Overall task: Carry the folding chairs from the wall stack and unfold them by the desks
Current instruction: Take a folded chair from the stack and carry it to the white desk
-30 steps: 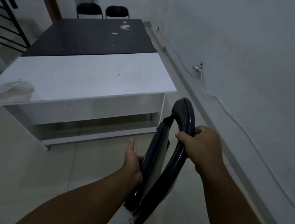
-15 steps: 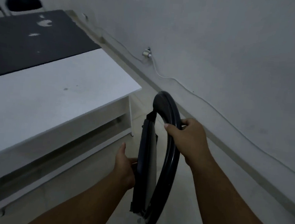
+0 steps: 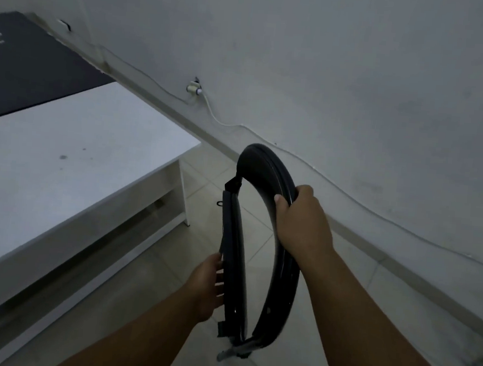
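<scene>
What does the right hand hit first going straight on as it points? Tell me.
The right hand grips the folding chair's backrest, so that comes first; beyond it, probably the base of the wall, though depth is unclear.

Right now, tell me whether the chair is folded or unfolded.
Folded, only slightly parted: on the chair, the seat in the left hand stands nearly parallel to the backrest in the right hand.

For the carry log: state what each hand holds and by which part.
Both hold the folding chair. The right hand grips the curved backrest near its top; the left hand grips the seat panel by its left edge, lower down.
</scene>
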